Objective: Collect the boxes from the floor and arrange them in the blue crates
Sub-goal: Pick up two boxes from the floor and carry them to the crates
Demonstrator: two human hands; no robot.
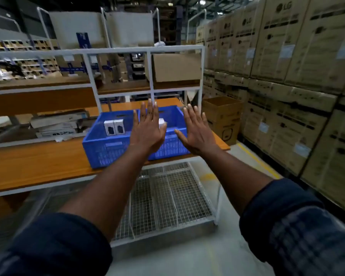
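Observation:
A blue crate [102, 148] stands on the orange table top [38, 166] near its right end. Inside it, at the left, two small white boxes [114, 127] stand upright side by side. Another white box [162, 122] shows partly behind my left hand. My left hand [147, 128] is stretched out flat over the crate, fingers straight and spread, holding nothing. My right hand [195, 130] is held flat over the crate's right rim, fingers straight, also holding nothing.
A white wire-mesh cart [167, 196] stands on the floor below the table's edge. White-framed shelves behind the crate hold a brown carton [175, 66]. An open carton [221, 116] sits on the floor at the right. Stacked large cartons [287, 76] wall the right side.

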